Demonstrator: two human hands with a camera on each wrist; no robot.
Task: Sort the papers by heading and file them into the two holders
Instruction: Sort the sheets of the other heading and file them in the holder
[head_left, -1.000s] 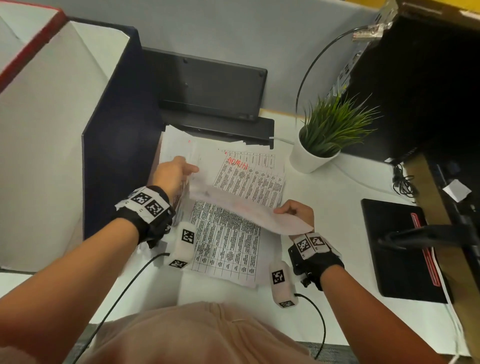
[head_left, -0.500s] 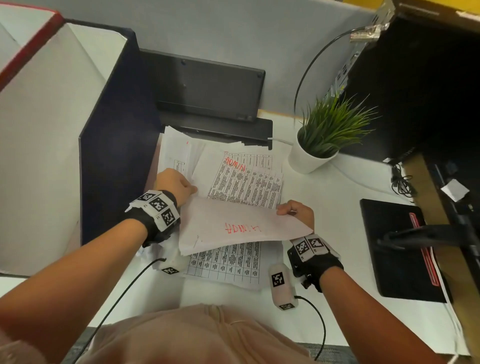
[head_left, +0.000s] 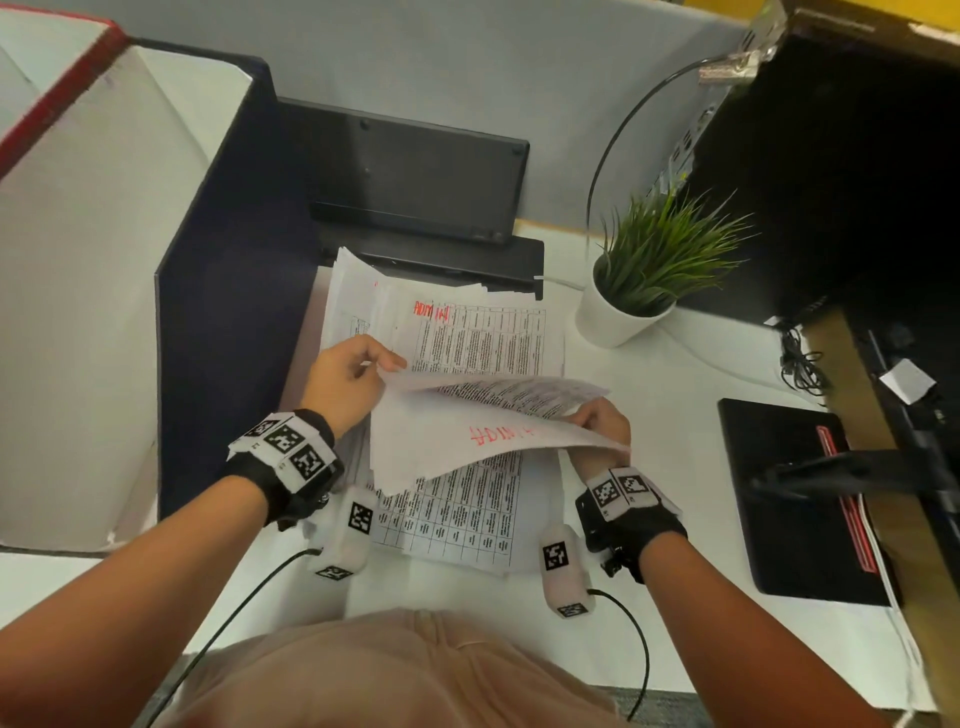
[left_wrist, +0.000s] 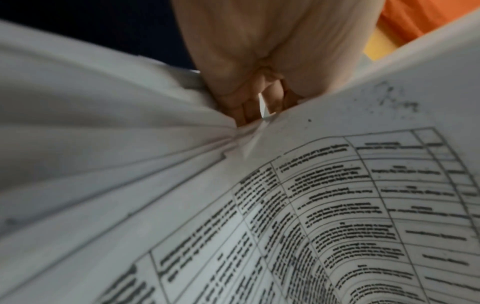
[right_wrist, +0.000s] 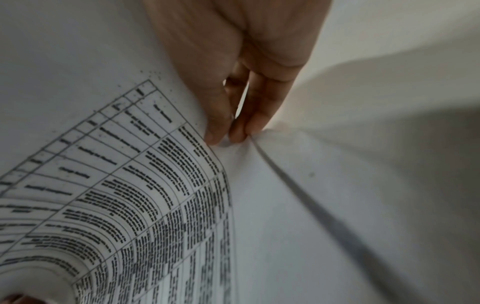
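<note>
A stack of printed table sheets (head_left: 483, 343) lies on the white desk, its top sheet headed in red. My left hand (head_left: 387, 364) pinches the near left corner of one sheet (head_left: 519, 389) and holds it raised; the left wrist view shows the fingers (left_wrist: 249, 111) closed on creased paper (left_wrist: 363, 185). My right hand (head_left: 582, 415) pinches the right edge of a raised sheet (head_left: 457, 447) whose red heading shows through mirrored; thumb and fingertip (right_wrist: 239, 135) meet on the paper (right_wrist: 155, 195). A navy-edged holder (head_left: 234, 291) and a red-edged holder (head_left: 62, 73) stand at the left.
A black tray unit (head_left: 415, 182) stands behind the stack. A potted plant (head_left: 649, 270) is at the right rear with a cable arcing over it. A black pad with a red pen (head_left: 795, 499) and a dark stand (head_left: 857, 467) are at the right.
The sheet in my right hand has turned over towards me, so its heading reads mirrored. My left hand has since pinched another sheet's corner and lifted it above that one.
</note>
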